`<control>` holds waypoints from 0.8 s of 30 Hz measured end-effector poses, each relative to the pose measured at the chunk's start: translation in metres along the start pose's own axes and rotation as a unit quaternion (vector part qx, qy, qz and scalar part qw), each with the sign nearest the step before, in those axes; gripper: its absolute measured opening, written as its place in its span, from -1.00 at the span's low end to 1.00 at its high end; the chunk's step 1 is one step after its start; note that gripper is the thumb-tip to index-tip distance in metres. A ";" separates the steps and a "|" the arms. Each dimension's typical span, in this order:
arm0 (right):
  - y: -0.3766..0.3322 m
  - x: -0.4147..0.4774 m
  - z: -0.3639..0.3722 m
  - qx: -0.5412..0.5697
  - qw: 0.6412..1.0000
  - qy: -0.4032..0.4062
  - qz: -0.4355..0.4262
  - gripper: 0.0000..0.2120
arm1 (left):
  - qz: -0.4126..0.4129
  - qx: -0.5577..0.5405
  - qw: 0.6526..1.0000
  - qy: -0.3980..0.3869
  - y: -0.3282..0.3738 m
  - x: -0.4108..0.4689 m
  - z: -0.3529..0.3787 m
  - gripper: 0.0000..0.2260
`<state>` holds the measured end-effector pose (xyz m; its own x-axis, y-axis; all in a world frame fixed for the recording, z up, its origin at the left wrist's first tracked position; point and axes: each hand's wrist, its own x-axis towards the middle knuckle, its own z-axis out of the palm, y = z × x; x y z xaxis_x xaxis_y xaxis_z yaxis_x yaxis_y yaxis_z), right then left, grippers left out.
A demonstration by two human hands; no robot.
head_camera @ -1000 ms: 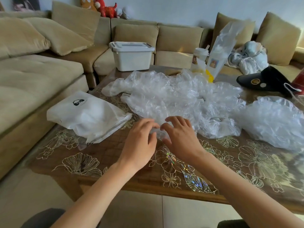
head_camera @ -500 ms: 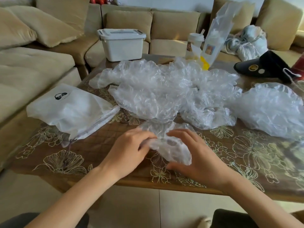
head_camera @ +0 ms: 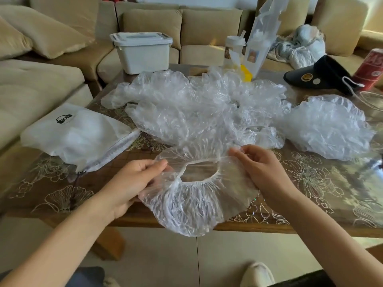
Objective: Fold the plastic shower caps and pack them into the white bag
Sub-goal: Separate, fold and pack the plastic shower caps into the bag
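Observation:
A clear plastic shower cap with a white elastic rim is spread open between my hands at the table's near edge. My left hand pinches its left rim. My right hand pinches the right rim, fingers curled. Behind it lies a big heap of crumpled clear shower caps, and another crumpled cap sits to the right. The white bag, with a small black logo, lies flat on the table at the left, its mouth facing right.
On the wooden table with its floral cover stand a white lidded box, a cup, a tall clear bag, a black visor and a red can. A beige sofa wraps the left and back.
My hands pulled one small bunched cap out of the heap toward the near edge, then drew apart and stretched it open. The camera tilted down slightly.

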<state>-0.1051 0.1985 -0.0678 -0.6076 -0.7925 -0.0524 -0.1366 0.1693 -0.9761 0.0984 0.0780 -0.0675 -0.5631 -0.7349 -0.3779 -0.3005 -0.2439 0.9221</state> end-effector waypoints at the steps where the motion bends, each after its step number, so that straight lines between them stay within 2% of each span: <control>1: 0.001 0.003 0.001 -0.037 0.999 0.008 0.007 -0.73 | 0.005 0.024 0.999 0.026 -0.002 0.004 -0.001 -0.76; 2: 0.003 0.007 0.000 -0.102 0.995 0.014 0.004 -0.73 | 0.035 0.088 0.993 0.063 -0.006 0.008 -0.003 -0.77; 3: 0.005 0.009 0.000 -0.207 0.978 0.025 -0.012 -0.73 | 0.087 0.195 0.970 0.119 -0.009 0.013 -0.005 -0.76; 5: 0.009 0.010 0.001 -0.404 0.908 0.071 -0.087 -0.74 | 0.203 0.386 0.862 0.259 -0.013 0.017 -0.008 -0.72; 6: 0.011 0.009 0.003 -0.443 0.880 0.092 -0.146 -0.76 | 0.243 0.415 0.824 0.298 -0.014 0.018 -0.007 -0.72; 7: 0.011 0.008 0.007 -0.444 0.868 0.092 -0.201 -0.78 | 0.271 0.414 0.816 0.299 -0.013 0.017 -0.004 -0.74; 9: 0.011 0.006 0.019 -0.411 0.869 0.035 -0.273 -0.78 | 0.307 0.393 0.836 0.230 -0.010 0.017 0.008 -0.76; 11: 0.015 0.007 0.032 -0.406 0.862 -0.045 -0.301 -0.70 | 0.309 0.411 0.846 0.138 -0.012 0.018 0.024 -0.70; 14: 0.024 0.009 0.041 -0.414 0.852 -0.125 -0.295 -0.56 | 0.296 0.519 0.797 0.095 -0.021 0.023 0.035 -0.57; 16: 0.027 0.010 0.036 -0.414 0.854 -0.148 -0.280 -0.50 | 0.272 0.577 0.766 0.072 -0.026 0.023 0.036 -0.45; 17: 0.028 0.008 0.032 -0.422 0.850 -0.154 -0.277 -0.47 | 0.257 0.592 0.762 0.058 -0.029 0.021 0.035 -0.39; 21: 0.035 0.003 0.019 -0.442 0.832 -0.161 -0.294 -0.37 | 0.237 0.591 0.771 0.014 -0.037 0.017 0.026 -0.23; 24: 0.043 -0.002 0.011 -0.438 0.827 -0.150 -0.320 -0.47 | 0.264 0.578 0.772 -0.018 -0.045 0.018 0.014 -0.24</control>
<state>-0.1014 0.2005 -0.1115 0.0123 -0.9711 0.2384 -0.9487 -0.0866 -0.3041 0.0915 0.0846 -0.1165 -0.8565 -0.5161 0.0036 -0.4969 0.8264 0.2650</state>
